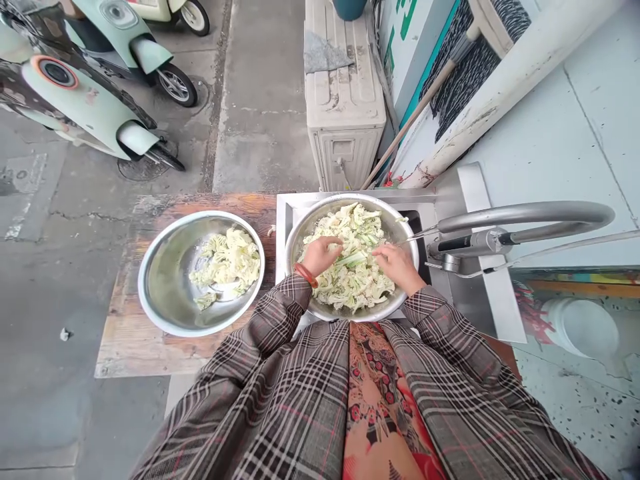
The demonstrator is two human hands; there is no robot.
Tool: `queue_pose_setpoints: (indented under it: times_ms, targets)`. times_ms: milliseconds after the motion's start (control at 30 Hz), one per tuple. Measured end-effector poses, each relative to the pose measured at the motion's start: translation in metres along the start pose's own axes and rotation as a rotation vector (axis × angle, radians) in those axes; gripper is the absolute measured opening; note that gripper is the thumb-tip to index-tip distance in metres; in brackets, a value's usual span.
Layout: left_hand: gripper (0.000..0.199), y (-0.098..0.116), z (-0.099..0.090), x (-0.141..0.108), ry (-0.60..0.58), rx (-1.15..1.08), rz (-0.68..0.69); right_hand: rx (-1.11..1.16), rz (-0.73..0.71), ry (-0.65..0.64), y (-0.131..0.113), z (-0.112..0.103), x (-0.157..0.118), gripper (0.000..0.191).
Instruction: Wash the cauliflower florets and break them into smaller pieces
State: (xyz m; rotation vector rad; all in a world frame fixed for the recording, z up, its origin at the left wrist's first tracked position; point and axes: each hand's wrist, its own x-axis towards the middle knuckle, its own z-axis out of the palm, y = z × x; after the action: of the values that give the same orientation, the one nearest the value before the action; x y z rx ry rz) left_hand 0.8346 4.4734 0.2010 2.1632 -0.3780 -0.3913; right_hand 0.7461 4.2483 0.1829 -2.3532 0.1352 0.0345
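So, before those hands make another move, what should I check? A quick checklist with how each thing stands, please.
1. Left fingers and right fingers over the full basin: ok.
2. Firm hold on a piece of cauliflower: cannot tell from this angle.
3. Room in the left basin: ok, cauliflower covers only part of its bottom.
4. Left basin resting on the wooden board: ok.
5. Bracelet taken off: not ok, it is being worn.
6. Faucet shut: cannot tell.
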Motion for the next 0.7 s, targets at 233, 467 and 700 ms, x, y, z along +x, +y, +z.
queue_pose_setpoints:
  times_ms: [233, 467, 700]
  targets:
    - [0.014, 0.005, 0.044, 0.036, -0.05, 0.119, -0.064, -0.156, -0.137, -0.03, -0.018, 0.034, 0.004, 0.042]
    - [0.016, -0.022, 0.013, 0.028, -0.058, -0.154, -0.131, 0.222, 0.131, 0.042, 0.003, 0.009, -0.009, 0.021]
    - [0.04, -0.015, -0.017, -0.008, -0.131, -0.961, -0.262, 0.809, 0.379, 0.127, 0.006, -0.015, -0.009, 0.046]
